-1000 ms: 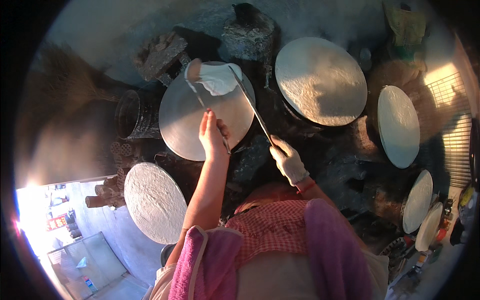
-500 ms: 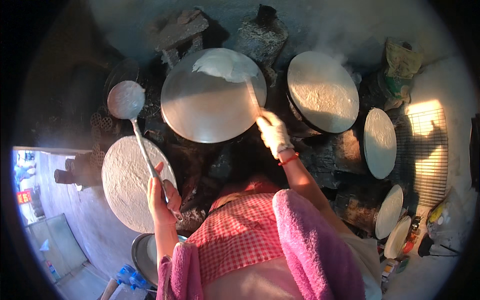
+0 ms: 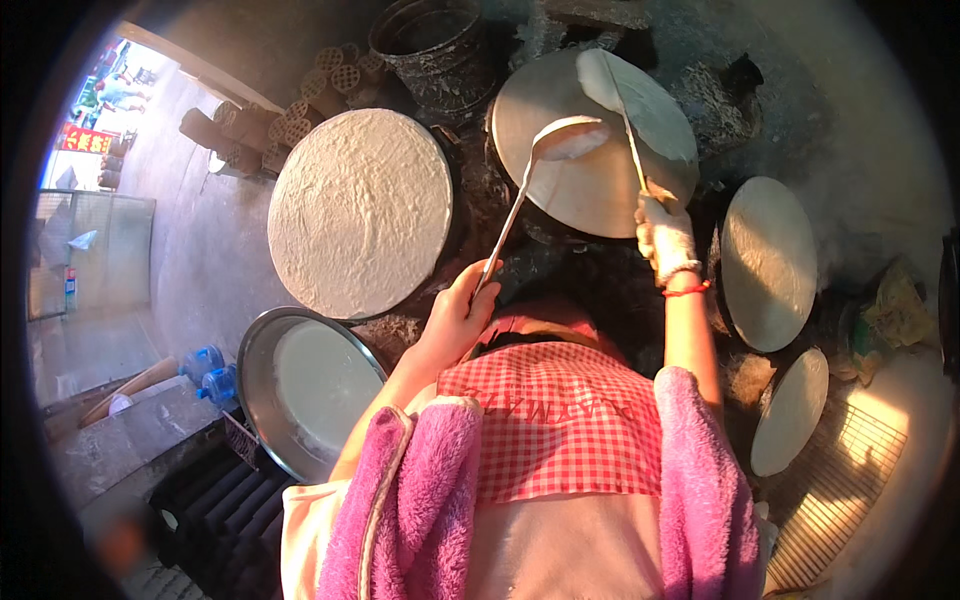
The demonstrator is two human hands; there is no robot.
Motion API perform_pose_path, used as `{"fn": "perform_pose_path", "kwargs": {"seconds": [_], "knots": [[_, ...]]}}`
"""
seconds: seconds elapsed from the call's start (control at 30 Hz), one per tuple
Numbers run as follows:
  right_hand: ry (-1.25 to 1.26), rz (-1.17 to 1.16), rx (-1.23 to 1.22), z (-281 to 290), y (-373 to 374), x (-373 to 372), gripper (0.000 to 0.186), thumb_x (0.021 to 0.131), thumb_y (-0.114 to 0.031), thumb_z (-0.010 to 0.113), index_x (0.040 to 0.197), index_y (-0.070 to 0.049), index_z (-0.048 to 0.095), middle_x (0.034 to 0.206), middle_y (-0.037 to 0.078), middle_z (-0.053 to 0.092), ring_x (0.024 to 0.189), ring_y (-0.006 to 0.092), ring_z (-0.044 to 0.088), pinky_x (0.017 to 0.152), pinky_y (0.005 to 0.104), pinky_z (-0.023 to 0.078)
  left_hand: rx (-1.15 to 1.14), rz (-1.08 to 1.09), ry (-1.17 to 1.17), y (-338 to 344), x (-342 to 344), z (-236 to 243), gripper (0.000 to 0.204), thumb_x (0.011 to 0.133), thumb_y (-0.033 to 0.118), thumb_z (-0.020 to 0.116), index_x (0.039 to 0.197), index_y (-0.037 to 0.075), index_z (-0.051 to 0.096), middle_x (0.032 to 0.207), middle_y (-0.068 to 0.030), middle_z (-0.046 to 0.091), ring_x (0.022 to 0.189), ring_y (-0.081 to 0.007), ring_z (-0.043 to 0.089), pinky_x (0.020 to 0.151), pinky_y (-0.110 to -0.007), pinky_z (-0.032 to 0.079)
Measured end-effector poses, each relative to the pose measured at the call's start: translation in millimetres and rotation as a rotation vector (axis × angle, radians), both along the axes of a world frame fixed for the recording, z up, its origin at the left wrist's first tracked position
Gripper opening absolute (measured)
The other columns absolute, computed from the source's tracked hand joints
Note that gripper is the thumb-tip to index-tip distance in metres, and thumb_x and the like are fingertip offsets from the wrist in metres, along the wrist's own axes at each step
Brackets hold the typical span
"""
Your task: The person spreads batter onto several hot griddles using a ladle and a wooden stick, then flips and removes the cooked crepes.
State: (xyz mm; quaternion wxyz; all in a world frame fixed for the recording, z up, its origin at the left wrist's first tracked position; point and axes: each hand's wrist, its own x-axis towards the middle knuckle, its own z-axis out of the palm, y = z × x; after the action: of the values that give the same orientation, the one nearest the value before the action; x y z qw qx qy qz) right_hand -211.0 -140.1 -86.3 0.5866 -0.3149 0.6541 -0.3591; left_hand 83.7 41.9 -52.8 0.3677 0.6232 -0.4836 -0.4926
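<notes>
My bare left hand (image 3: 465, 315) is closed around the long metal handle of a ladle (image 3: 572, 139). The ladle's bowl, coated with white batter, hangs tilted over the near-left part of a round griddle (image 3: 565, 195). My right hand (image 3: 665, 235), in a whitish glove with a red band at the wrist, grips a thin-handled spreader (image 3: 632, 140). Its far end lies in a patch of wet white batter (image 3: 655, 120) on the griddle's far right side. Bare grey metal shows on the rest of that griddle.
To the left, another griddle carries a full pale sheet of batter (image 3: 360, 215); coated rounds (image 3: 768, 265) stand to the right. A steel basin (image 3: 256, 425) holds white liquid near my left forearm. Perforated coal briquettes (image 3: 340, 80), a black bucket (image 3: 430, 45) and a wire rack (image 3: 840, 490) surround them.
My view has turned left. The ladle has swung from above the left griddle to over the middle one. The batter patch now reaches farther down that griddle's right side, with the spreader in it.
</notes>
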Motion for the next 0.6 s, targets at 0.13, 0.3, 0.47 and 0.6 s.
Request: {"fn": "perform_pose_path", "kwargs": {"seconds": [0.13,0.3,0.47,0.6], "knots": [[0.044,-0.02,-0.088,19,12,-65,0.039,0.099,-0.027,0.061,0.135,-0.011,0.06,0.07,-0.006,0.051,0.043,0.0017,0.036,0.036,0.0185,0.029,-0.182,0.083,-0.191,0,-30,5,0.024,0.094,0.013,0.07,0.116,0.004,0.064,0.073,-0.0011,0.058,0.067,-0.0063,0.051,0.06,-0.026,0.044],[-0.161,0.156,-0.042,2,-26,-41,0.036,0.095,-0.024,0.066,0.126,-0.007,0.06,0.072,-0.003,0.054,0.048,0.0052,0.043,0.038,0.0216,0.03,-0.125,0.3,-0.157,-6,-52,-47,0.03,0.08,0.009,0.085,0.087,0.003,0.056,0.071,-0.0017,0.053,0.065,-0.0086,0.047,0.058,-0.027,0.043],[-0.047,0.1,-0.108,12,-33,-115,0.047,0.095,-0.024,0.066,0.137,-0.005,0.057,0.073,-0.001,0.055,0.048,0.0054,0.044,0.039,0.0216,0.033,-0.35,0.463,-0.661,13,-38,-26,0.037,0.073,0.01,0.089,0.084,0.002,0.054,0.095,-0.0097,0.056,0.077,-0.0243,0.054,0.067,-0.035,0.045],[-0.157,0.251,-0.013,14,-46,-74,0.044,0.094,-0.025,0.069,0.131,-0.004,0.059,0.073,-0.001,0.056,0.049,0.0067,0.046,0.041,0.0233,0.036,-0.399,0.56,-0.92,16,-12,-57,0.043,0.071,0.013,0.09,0.081,0.002,0.05,0.107,-0.0138,0.056,0.086,-0.0304,0.055,0.073,-0.04,0.046]]}}
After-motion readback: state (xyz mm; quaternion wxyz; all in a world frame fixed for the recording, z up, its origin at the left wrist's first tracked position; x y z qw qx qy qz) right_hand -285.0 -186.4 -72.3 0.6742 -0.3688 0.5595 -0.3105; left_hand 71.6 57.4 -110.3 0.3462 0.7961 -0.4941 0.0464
